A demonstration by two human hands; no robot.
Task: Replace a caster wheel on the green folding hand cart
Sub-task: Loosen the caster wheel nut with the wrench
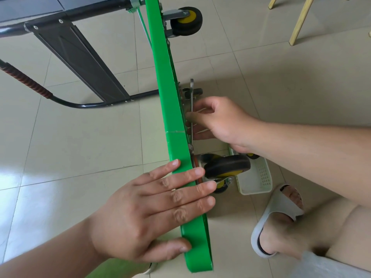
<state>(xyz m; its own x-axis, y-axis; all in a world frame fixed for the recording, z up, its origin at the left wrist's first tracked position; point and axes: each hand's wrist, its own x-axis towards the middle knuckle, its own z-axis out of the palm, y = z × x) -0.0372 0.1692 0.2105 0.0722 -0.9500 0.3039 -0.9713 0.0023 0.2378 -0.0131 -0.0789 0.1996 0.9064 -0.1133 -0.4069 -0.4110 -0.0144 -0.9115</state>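
The green folding hand cart [172,109] stands on its edge, running from the top middle to the bottom. My left hand [152,213] lies flat over its near end, fingers straight across the green edge and thumb against the side. My right hand [216,121] grips a metal wrench [191,91] held against the cart's underside, fingers curled round its shaft. Just below, a black caster wheel with a yellow hub [226,166] sticks out from the underside. Another caster [186,21] sits at the far end.
A small white plastic basket [255,177] lies on the tiled floor under my right forearm, with a wheel partly visible in it. My foot in a white slipper [279,217] is at lower right. The cart's black handle frame [80,57] spreads left. Wooden chair legs [299,21] stand top right.
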